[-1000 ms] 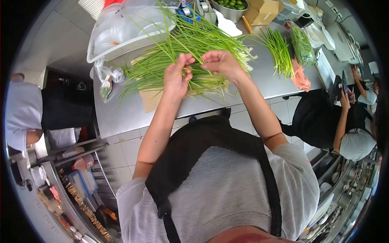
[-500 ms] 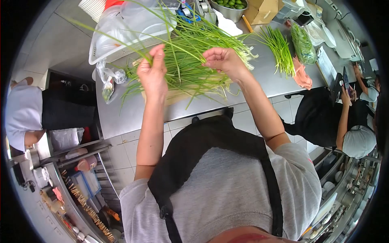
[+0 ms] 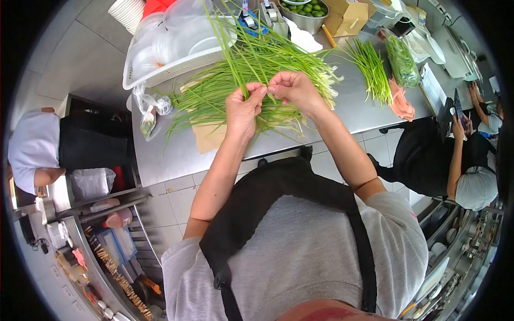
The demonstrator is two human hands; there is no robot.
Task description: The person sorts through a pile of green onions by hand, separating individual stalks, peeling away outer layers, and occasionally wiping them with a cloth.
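A big loose heap of thin green onions (image 3: 289,59) lies on the steel table (image 3: 166,160), pale root ends toward the right. Over its near side, my left hand (image 3: 243,111) is closed around a few green stalks whose long leaves rise toward the top of the view. My right hand (image 3: 295,92) pinches at the same stalks, its fingertips meeting those of the left. Exactly what lies between the fingertips is too small to make out. Under the heap shows a piece of brown cardboard (image 3: 209,138). A smaller, neater bundle of green onions (image 3: 373,69) rests to the right.
Behind the heap stands a white basket (image 3: 176,68) of clear plastic lids, beside a tape dispenser (image 3: 274,21) and a bowl of green limes (image 3: 310,22). A knotted plastic bag (image 3: 149,115) lies left. Bagged greens (image 3: 401,61) and a clipboard (image 3: 431,88) lie right. Other people stand on both sides.
My left hand has moved right, from well apart to touching my right hand. The stalks it holds have swung from leaning left to more upright.
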